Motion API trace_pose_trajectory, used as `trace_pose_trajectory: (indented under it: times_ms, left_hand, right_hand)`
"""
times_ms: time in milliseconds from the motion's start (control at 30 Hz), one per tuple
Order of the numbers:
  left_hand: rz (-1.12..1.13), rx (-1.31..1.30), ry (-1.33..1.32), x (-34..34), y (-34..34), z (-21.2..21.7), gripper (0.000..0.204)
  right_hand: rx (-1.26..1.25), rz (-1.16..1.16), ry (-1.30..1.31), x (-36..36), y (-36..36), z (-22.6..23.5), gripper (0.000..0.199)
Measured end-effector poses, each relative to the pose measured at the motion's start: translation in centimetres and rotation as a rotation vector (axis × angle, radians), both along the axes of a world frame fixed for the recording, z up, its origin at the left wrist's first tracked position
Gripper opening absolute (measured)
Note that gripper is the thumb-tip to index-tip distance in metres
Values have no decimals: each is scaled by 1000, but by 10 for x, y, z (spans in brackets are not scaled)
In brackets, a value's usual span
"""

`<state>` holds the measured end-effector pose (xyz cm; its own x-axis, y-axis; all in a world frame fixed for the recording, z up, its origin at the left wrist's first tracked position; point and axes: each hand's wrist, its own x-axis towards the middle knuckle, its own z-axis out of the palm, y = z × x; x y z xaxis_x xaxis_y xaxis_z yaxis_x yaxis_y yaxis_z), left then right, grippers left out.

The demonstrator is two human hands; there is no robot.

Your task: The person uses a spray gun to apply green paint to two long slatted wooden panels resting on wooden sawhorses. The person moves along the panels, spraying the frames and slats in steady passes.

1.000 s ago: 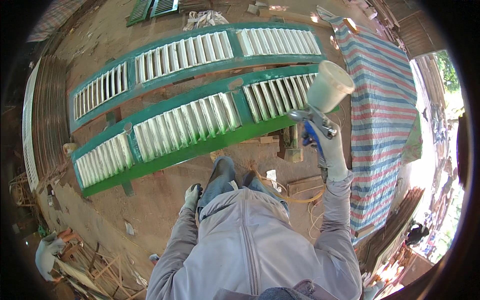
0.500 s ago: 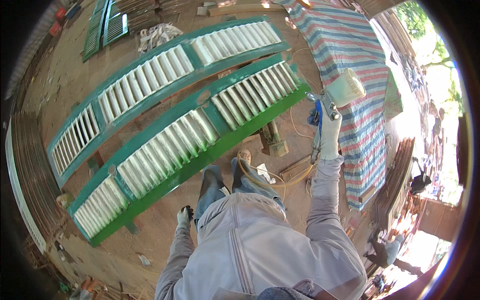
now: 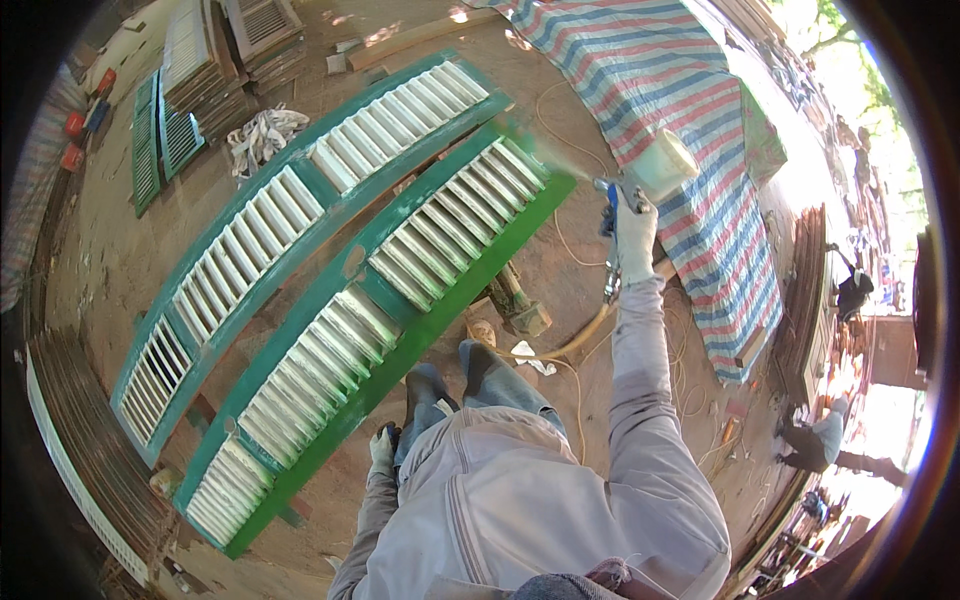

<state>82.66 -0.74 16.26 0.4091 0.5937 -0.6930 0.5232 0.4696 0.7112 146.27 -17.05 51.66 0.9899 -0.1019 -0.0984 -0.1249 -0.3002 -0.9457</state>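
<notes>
In a white glove with blue on its fingers, my right hand [image 3: 636, 228] grips a paint spray gun [image 3: 613, 215] topped by a pale cup [image 3: 662, 163]. A faint mist leaves its nozzle toward the right end of the nearer louvered shutter panel [image 3: 385, 290]. That panel has a green frame and whitish slats, with fresh brighter green along its near edge. Low beside my thigh hangs my gloved left hand [image 3: 383, 448], its fingers curled in and nothing visible in them. Behind the nearer panel lies a second louvered panel [image 3: 325, 190], also green-framed with pale slats.
A yellowish hose [image 3: 585, 335] trails from the gun over the ground. Striped sheeting [image 3: 690, 140] covers something at the right. Wooden blocks [image 3: 525, 312] stand under the panels. Green shutters [image 3: 147, 140], stacked louvered panels [image 3: 190, 55] and a crumpled cloth [image 3: 263, 135] lie far left. A person [image 3: 818, 437] is at the right.
The view has shifted and turned, so the panels appear rotated. My right hand keeps the spray gun by the panel's right end, where mist now shows. The left hand stays low by my thigh.
</notes>
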Motion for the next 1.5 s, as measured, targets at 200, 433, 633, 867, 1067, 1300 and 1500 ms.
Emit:
trace_pose_trajectory:
  times_ms: [200,433,633,867,1067,1300,1500]
  left_hand:
    - [299,-310,93,23,7,17,32]
    - [313,-300,47,43,11,51,33]
    - [102,-142,31,27,3,39,35]
    - [-327,183,209,3,-6,27,26]
    - [-514,328,214,12,4,23,26]
    - [314,-369,112,49,11,36,29]
    - [322,-377,50,48,13,46,29]
  right_hand:
    - [-118,-47,0,-12,-39,6,16]
    - [-18,82,20,31,19,-1,17]
    - [201,156,-3,74,74,2,17]
    - [62,45,-36,66,51,-9,18]
    - [-25,-65,-6,23,-19,-1,17]
    - [-181,-86,18,5,-27,6,18]
    - [324,85,-20,38,20,-6,15]
